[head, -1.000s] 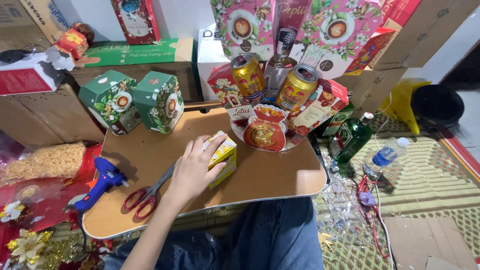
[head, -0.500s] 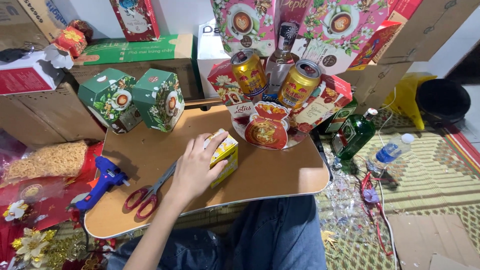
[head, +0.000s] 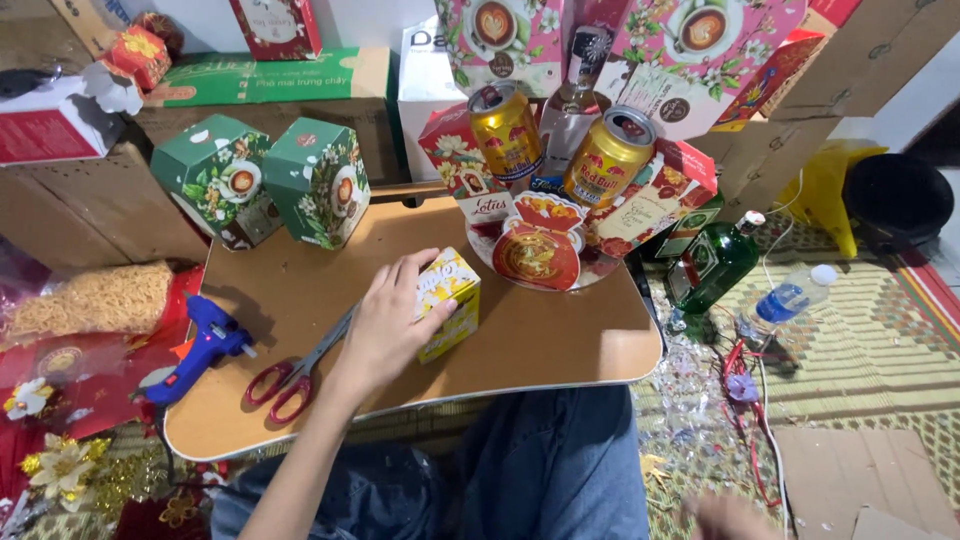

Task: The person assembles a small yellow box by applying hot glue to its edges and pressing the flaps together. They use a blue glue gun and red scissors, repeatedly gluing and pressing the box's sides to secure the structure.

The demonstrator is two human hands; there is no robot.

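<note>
Left hand (head: 388, 325) grips yellow box (head: 449, 302) — contents hidden; right hand (head: 725, 517) blurred, grip unclear.

Left grip (head: 385, 325) curled (right perhaps blurred).

Under my left hand (head: 385, 325), a yellow box (head: 450, 303) with white patches. Left of it: red-handled scissors (head: 290, 378), blue glue gun (head: 200, 345). Behind it: two green floral boxes (head: 262, 180), two gold-and-red cans (head: 560, 145). Right: green glass bottle (head: 712, 265). Tan tabletop (head: 560, 335).
</note>
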